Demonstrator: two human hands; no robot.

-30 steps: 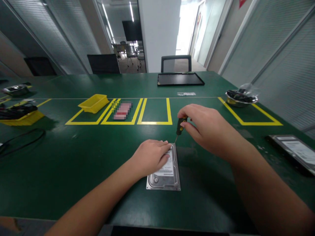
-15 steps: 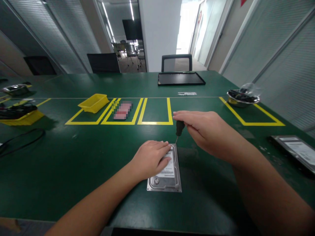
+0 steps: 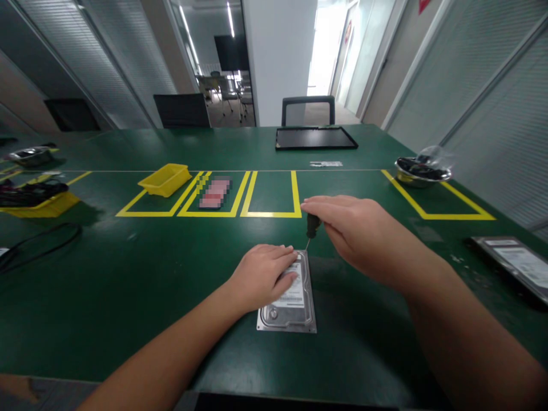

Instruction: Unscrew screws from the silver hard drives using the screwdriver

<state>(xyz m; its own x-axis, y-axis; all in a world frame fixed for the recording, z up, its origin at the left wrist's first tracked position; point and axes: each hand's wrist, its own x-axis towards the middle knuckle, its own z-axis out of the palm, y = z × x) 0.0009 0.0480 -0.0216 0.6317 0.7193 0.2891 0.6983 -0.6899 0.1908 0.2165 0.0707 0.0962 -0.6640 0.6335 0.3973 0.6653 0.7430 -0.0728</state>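
Note:
A silver hard drive (image 3: 299, 317) with a white label lies flat on the green table, label up. My left hand (image 3: 268, 277) rests across its upper left part, fingers stretched flat on the label and thumb apart, covering much of it. Above the drive's far right corner, my right hand (image 3: 353, 231) holds a screwdriver (image 3: 313, 225) with a dark handle. The handle's top is under the fingers. The shaft leans slightly and its tip meets the corner of the drive; the screw there is too small to make out.
A second hard drive (image 3: 518, 262) lies at the right. A metal bowl (image 3: 422, 181) of dark parts stands behind it. A yellow tray (image 3: 169, 180) and a pixelated pink item (image 3: 215, 194) sit by taped boxes. Farther back is a black-framed panel (image 3: 317, 138); cables (image 3: 43, 242) lie left.
The view has shifted very slightly. Both hands keep their places, the left on the hard drive, the right on the screwdriver; any turning is too slight to tell.

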